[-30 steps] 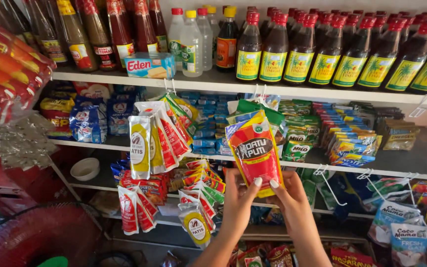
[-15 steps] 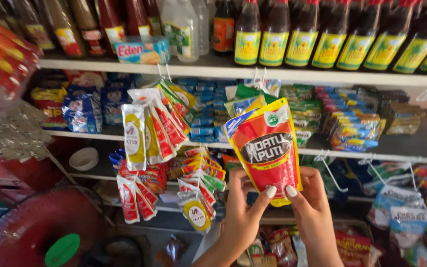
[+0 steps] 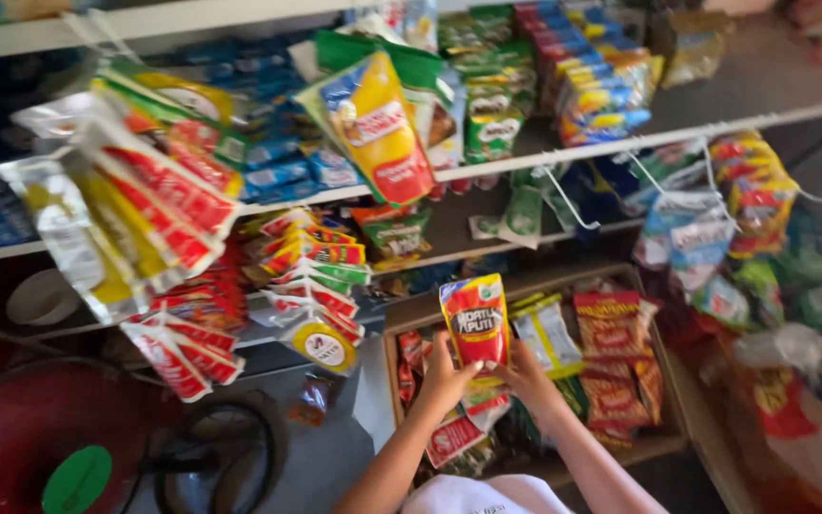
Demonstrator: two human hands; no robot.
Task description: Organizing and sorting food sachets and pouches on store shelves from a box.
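Note:
Both my hands hold a red and yellow sachet pouch upright by its lower edge, over a low wooden box of snack packets. My left hand grips the pouch's bottom left corner, and my right hand grips its bottom right. Red snack bags and a pale green packet lie in the box just right of the pouch. More red packets sit below my hands.
Strips of hanging sachets crowd the left. A yellow pouch hangs from the shelf above. Hanging bags fill the right side. A red round container with a green lid stands at the lower left.
The pouch and both hands have come down from shelf height to just above the low wooden box. The view has tilted downward, so the bottle shelf is out of sight.

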